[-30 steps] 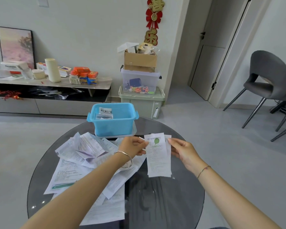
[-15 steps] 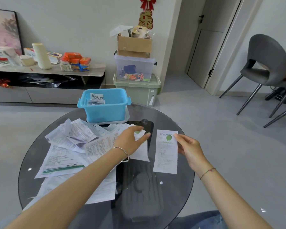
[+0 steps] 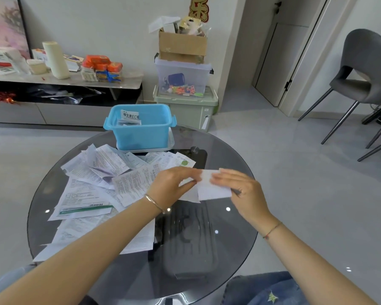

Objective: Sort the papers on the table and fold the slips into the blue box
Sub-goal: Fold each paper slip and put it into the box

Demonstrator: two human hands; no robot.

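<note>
A white slip [image 3: 211,188], folded over so its blank side shows, hangs just above the round glass table [image 3: 233,164]. My left hand [image 3: 172,183] pinches its left edge and my right hand [image 3: 240,190] holds its right side, fingers over the top fold. The blue box [image 3: 141,133] stands at the table's far side on a clear lid, with a few small papers inside. A heap of printed papers [image 3: 92,190] covers the table's left half, under my left forearm.
A dark case shows through the glass under the table at the near middle. Stacked storage bins [image 3: 185,95] and a cardboard box stand behind the table. A grey chair [image 3: 365,80] is at the right, a low cabinet [image 3: 64,84] with clutter at the left.
The slip lay flat with its print up in my right hand; now it is folded over and both hands hold it. My left hand came across from the paper heap.
</note>
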